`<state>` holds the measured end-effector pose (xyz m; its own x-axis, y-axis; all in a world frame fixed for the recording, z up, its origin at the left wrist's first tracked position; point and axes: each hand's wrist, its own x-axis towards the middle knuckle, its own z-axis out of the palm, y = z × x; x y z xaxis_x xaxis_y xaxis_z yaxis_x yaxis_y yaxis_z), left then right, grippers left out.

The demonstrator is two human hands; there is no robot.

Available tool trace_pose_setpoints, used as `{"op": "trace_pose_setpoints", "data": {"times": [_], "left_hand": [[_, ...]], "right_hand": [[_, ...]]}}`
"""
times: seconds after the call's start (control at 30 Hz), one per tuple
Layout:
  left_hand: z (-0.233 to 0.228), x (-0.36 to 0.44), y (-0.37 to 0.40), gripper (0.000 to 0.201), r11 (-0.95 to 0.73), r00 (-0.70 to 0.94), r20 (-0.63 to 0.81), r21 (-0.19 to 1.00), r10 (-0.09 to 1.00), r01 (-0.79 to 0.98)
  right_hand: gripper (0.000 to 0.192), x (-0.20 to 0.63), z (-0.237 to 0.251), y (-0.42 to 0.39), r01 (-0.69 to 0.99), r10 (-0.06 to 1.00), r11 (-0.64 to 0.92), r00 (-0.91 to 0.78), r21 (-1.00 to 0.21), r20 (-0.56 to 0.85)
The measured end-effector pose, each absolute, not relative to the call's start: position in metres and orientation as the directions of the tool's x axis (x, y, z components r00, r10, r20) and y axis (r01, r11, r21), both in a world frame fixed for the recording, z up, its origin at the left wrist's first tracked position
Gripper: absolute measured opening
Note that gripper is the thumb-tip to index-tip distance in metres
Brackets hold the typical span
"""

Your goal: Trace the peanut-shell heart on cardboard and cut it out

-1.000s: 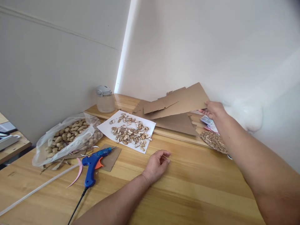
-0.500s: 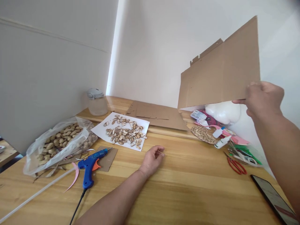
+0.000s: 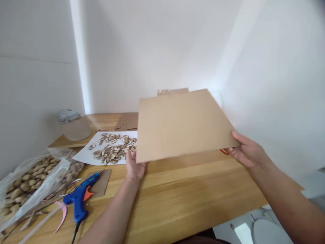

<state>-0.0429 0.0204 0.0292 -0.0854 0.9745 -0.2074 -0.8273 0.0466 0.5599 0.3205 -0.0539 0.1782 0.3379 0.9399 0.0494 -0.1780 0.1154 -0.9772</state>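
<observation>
A large flat sheet of brown cardboard [image 3: 182,125] is held up over the wooden table, tilted, with a torn flap along its far edge. My left hand [image 3: 135,166] grips its near left corner, the fingers passing under the sheet. At the right edge my right hand [image 3: 246,149] pinches the board, thumb on top and fingers beneath. Just left of my left hand lies a white paper sheet [image 3: 85,156] carrying many peanut shell halves [image 3: 114,152]. The cardboard hides much of the table behind it.
A blue hot glue gun [image 3: 80,200] rests on the table at left, partly over a small cardboard piece [image 3: 103,184]. Beside it is a plastic bag of peanuts [image 3: 30,179]. A lidded jar [image 3: 74,125] stands at the back left. More cardboard [image 3: 125,120] lies behind the paper.
The cardboard has come down from the upper right to the middle in front of me. My left hand has taken hold of its left corner. The view has turned right.
</observation>
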Motion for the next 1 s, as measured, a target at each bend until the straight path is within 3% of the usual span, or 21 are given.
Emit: {"op": "trace_pose_setpoints", "data": {"times": [0.1,0.17,0.27,0.37,0.47,0.63,0.77,0.87,1.0], "left_hand": [[0.035,-0.053,0.017,0.07,0.166,-0.022,-0.274,0.644,0.962,-0.746],[0.035,-0.058,0.017,0.072,0.095,-0.067,-0.186,0.738,0.98,-0.668],[0.032,-0.064,0.022,0.058,0.016,-0.1,-0.08,0.853,0.992,-0.522],[0.025,-0.069,0.029,0.039,0.037,-0.136,-0.111,0.887,0.985,-0.46],[0.019,-0.074,0.032,0.043,0.011,-0.182,-0.082,0.932,0.98,-0.363],[0.012,-0.078,0.03,0.048,-0.193,-0.314,0.131,0.965,0.94,-0.176],[0.008,-0.072,0.026,0.047,-0.286,-0.259,0.283,0.958,0.924,0.024],[0.008,-0.064,0.022,0.043,-0.268,-0.188,0.285,0.957,0.94,0.108],[0.012,-0.058,0.019,0.042,-0.277,-0.152,0.308,0.941,0.939,0.195]], "right_hand": [[0.013,0.332,0.129,-0.098,-0.353,0.911,-0.052,0.366,-0.934,-0.189],[0.009,0.337,0.099,-0.126,-0.427,0.886,-0.151,0.343,-0.891,-0.314],[0.009,0.339,0.067,-0.16,-0.481,0.878,-0.218,0.284,-0.849,-0.386],[0.013,0.337,0.052,-0.177,-0.482,0.874,-0.265,0.246,-0.836,-0.419],[0.017,0.333,0.048,-0.18,-0.409,0.882,-0.302,0.223,-0.861,-0.415],[0.019,0.325,0.047,-0.175,-0.056,0.891,-0.352,0.286,-0.934,-0.352],[0.023,0.323,0.048,-0.174,0.244,0.907,-0.387,0.278,-0.889,-0.318],[0.025,0.327,0.049,-0.172,0.438,0.906,-0.406,0.309,-0.802,-0.29],[0.028,0.343,0.053,-0.164,0.779,0.946,-0.294,0.318,-0.554,-0.056]]}}
